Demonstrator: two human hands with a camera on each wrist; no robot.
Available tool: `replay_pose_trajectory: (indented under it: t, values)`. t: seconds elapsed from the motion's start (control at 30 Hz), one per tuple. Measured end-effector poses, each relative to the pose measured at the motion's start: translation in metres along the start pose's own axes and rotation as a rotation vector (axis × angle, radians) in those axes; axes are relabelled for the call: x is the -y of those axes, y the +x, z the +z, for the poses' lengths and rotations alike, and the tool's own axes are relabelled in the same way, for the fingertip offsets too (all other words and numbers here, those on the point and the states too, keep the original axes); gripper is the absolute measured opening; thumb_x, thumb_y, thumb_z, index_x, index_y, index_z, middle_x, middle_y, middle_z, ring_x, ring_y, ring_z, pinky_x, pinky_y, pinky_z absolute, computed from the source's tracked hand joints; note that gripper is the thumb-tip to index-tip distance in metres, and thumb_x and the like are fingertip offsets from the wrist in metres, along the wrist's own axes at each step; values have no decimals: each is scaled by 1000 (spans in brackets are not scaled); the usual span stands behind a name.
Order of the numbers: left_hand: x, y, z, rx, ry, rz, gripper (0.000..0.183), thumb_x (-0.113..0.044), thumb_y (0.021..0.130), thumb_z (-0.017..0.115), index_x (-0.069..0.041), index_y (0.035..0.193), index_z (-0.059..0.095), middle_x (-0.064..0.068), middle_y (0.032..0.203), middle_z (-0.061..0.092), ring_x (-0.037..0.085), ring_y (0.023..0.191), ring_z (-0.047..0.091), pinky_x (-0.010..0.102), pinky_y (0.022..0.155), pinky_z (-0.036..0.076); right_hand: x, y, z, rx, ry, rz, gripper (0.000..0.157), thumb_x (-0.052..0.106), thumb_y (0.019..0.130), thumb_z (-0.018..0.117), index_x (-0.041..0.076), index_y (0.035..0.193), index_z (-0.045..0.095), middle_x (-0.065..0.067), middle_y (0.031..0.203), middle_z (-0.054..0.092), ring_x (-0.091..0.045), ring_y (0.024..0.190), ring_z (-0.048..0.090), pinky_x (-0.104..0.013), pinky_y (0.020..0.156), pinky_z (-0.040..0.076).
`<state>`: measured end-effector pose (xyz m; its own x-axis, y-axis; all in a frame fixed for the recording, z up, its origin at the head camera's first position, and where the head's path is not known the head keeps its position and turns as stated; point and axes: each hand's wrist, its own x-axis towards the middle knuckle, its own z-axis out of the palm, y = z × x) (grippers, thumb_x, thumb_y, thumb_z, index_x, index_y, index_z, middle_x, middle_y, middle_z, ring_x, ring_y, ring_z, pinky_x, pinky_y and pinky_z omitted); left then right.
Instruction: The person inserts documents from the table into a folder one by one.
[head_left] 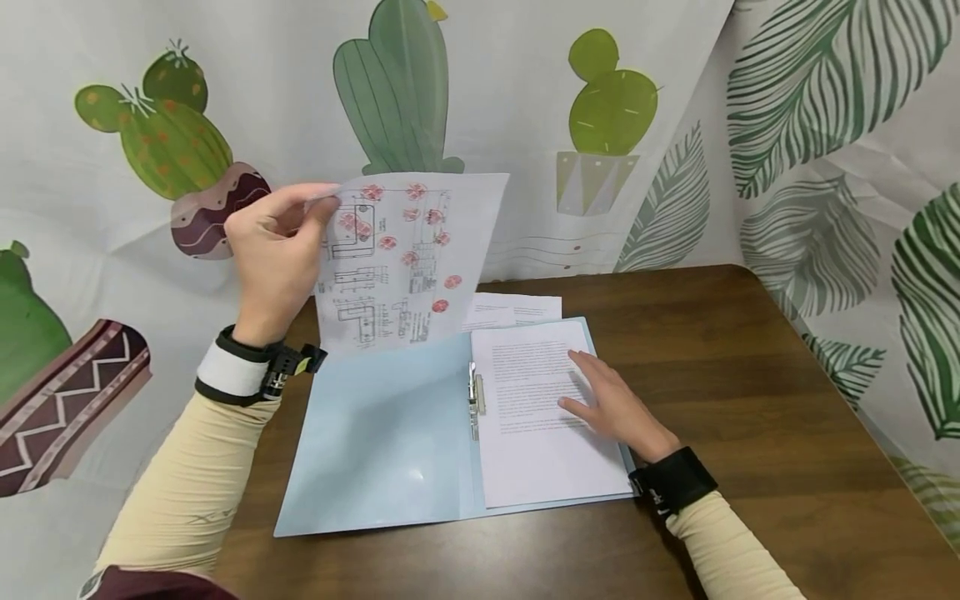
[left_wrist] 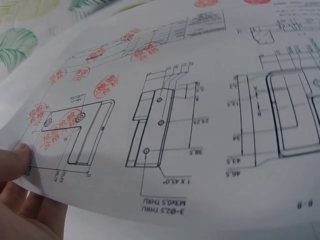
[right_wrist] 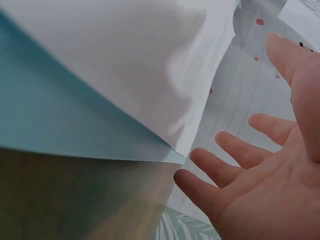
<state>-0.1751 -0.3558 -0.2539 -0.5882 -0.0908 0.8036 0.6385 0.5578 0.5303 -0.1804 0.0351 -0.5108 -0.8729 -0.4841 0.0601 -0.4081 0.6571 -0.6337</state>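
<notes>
My left hand (head_left: 281, 250) pinches the upper left corner of a sheet of paper (head_left: 397, 275), a technical drawing with red round stamps. The sheet stands raised above the left cover of a light blue folder (head_left: 382, 450) that lies spread on the table. Up close in the left wrist view, thumb and fingers (left_wrist: 14, 162) grip the drawing's edge. My right hand (head_left: 618, 404), fingers spread, is over the right edge of the printed pages (head_left: 532, 467) in the folder. A metal clip (head_left: 476, 400) sits by the folder's spine.
More printed paper (head_left: 536, 307) sticks out behind the folder. The brown wooden table (head_left: 697, 350) reaches back to a white curtain (head_left: 510, 92) printed with cacti and leaves. The table's right edge runs diagonally beside the leaf-patterned cloth (head_left: 840, 242).
</notes>
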Motion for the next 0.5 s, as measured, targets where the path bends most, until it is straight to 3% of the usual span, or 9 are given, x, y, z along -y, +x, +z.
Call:
replay_pose_trajectory:
  t: [0.23, 0.5]
  values:
    - [-11, -9, 20, 39, -148, -110, 13, -3, 93, 75, 2, 104, 79, 19, 89, 77, 17, 70, 75, 23, 61, 56, 9, 6, -13, -118, 123, -51, 81, 27, 96, 75, 4, 160, 32, -22, 160, 38, -42, 145, 40, -59, 112, 36]
    - [-17, -22, 44, 99, -257, -237, 15, -6, 94, 75, 1, 106, 79, 18, 93, 77, 18, 74, 76, 25, 63, 58, 21, 10, -24, -198, 409, -172, 67, 12, 99, 70, 2, 156, 38, -17, 156, 47, -37, 140, 50, -50, 109, 43]
